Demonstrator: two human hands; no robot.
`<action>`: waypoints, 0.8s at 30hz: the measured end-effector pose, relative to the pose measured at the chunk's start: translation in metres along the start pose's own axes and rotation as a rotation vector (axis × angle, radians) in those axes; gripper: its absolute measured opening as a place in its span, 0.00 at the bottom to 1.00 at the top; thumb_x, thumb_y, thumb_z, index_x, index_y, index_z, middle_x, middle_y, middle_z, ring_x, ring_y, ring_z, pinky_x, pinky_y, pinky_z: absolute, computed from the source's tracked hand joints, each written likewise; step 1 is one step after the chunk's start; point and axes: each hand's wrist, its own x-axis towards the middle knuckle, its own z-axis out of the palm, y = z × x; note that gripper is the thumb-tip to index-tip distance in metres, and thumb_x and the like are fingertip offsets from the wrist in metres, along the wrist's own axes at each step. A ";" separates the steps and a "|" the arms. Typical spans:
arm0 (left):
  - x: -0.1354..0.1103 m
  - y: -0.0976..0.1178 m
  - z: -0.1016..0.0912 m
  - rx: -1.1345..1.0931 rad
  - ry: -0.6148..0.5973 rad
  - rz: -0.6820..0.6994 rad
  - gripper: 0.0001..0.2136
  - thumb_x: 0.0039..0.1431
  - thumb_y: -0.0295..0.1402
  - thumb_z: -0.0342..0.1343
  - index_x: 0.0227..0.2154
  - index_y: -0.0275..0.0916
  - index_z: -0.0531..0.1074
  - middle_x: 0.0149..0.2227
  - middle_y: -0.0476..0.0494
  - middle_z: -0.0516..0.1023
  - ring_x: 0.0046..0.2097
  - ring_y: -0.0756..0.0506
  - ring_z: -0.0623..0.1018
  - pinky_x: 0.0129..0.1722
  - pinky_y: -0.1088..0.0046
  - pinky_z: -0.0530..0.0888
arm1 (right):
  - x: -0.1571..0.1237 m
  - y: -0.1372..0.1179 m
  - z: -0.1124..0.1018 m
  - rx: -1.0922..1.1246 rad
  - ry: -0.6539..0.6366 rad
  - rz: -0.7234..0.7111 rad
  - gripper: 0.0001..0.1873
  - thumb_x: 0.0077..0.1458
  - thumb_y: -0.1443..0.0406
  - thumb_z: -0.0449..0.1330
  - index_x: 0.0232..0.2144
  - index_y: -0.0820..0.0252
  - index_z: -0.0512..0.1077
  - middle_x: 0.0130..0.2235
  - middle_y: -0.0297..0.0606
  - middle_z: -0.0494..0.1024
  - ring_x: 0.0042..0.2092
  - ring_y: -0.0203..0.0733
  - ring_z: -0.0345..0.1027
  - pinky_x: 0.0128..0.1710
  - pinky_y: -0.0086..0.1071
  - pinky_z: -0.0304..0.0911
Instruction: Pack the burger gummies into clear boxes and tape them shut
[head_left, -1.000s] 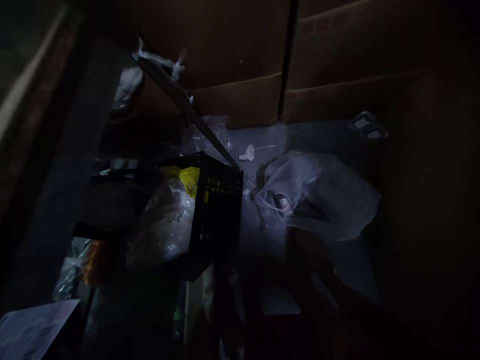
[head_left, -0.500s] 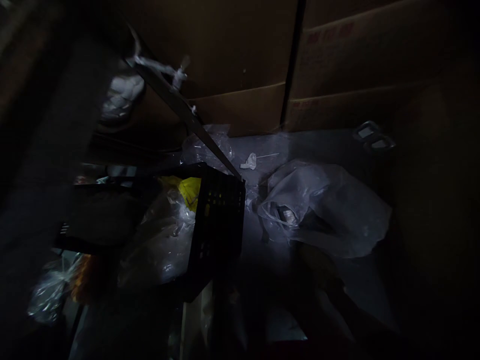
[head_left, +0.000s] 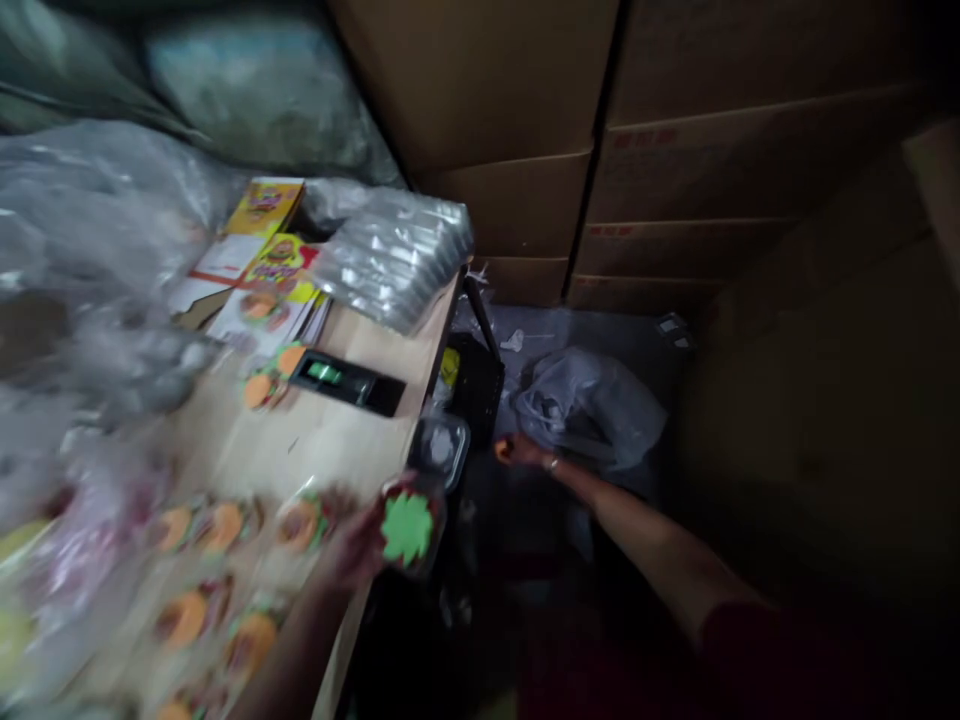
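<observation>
My left hand (head_left: 358,548) is at the right edge of a wooden table (head_left: 352,440), closed on a clear packet with a green leaf-shaped piece (head_left: 407,527) in it. My right hand (head_left: 529,453) reaches down beside the table toward the dark floor. Its fingers pinch a small orange piece (head_left: 501,450), just in front of a crumpled clear plastic bag (head_left: 592,405). Several burger-like orange pieces in clear wrappers (head_left: 225,525) lie on the table near my left hand. The view is blurred.
A black device with a green light (head_left: 345,380), printed cards (head_left: 270,260) and a stack of clear trays (head_left: 394,255) lie on the table. A black crate (head_left: 480,385) stands under its edge. Cardboard boxes (head_left: 525,100) wall the back; plastic bags (head_left: 90,220) crowd the left.
The view has swung up from the dark floor under the table to the tabletop. Both hands have come into view, each holding something.
</observation>
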 end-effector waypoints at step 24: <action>-0.147 -0.117 0.061 -0.146 -0.028 0.575 0.19 0.63 0.48 0.47 0.44 0.38 0.70 0.41 0.42 0.76 0.39 0.44 0.77 0.35 0.68 0.76 | -0.286 -0.164 0.102 -0.336 -0.146 -0.827 0.18 0.59 0.68 0.55 0.52 0.57 0.65 0.48 0.41 0.75 0.44 0.43 0.71 0.44 0.36 0.66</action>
